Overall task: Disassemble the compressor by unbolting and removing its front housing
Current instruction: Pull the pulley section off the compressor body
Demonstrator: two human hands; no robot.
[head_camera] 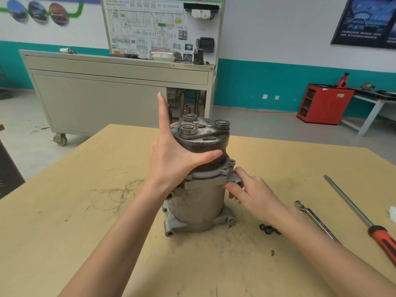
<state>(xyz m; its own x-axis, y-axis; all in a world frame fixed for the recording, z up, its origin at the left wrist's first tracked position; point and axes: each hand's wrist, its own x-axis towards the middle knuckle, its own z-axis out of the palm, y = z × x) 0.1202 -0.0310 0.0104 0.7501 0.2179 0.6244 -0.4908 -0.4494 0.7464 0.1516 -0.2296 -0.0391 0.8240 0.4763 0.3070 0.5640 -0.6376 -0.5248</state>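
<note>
With loose bolts (267, 228) lying right of the compressor (197, 209), which stood upright on the counter (85, 211), unbolting looked done, but the front housing (203, 175) was not yet lifted off, left hand (171, 159) clasping its pulley (201, 136), right hand (250, 191) pinching a mounting ear (235, 179).

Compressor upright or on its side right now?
Upright. The compressor stands on end on the table, clutch plate up; left hand grips its pulley, right hand holds a flange ear.
</note>
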